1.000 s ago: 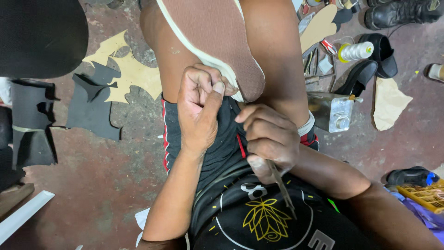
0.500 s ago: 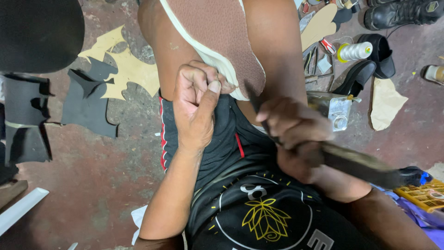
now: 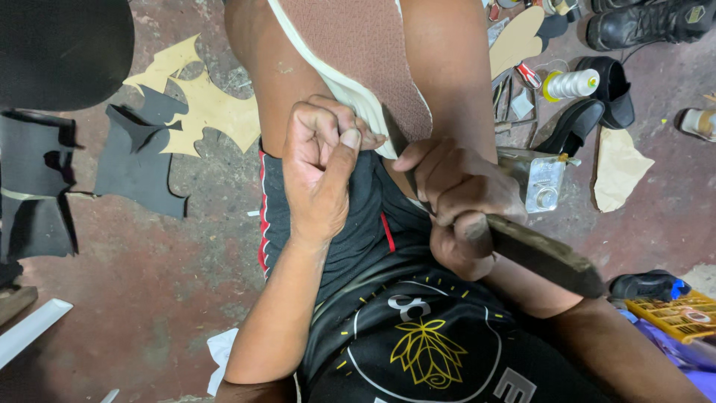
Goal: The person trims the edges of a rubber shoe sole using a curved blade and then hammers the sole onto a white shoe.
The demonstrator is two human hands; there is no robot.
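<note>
brown sole [image 3: 373, 67] pinched by left hand [image 3: 321, 175] fingers, right hand [image 3: 459, 201] gripping knife [image 3: 537, 254], leather cutouts [image 3: 201, 108] nearby

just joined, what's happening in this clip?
A seated person works on a brown textured sole sheet with a pale edge lying across the thighs. The left hand pinches its lower edge, while the right hand grips a dark-handled knife, blade at that edge. Black and tan cut-out pieces lie on the reddish floor.
</note>
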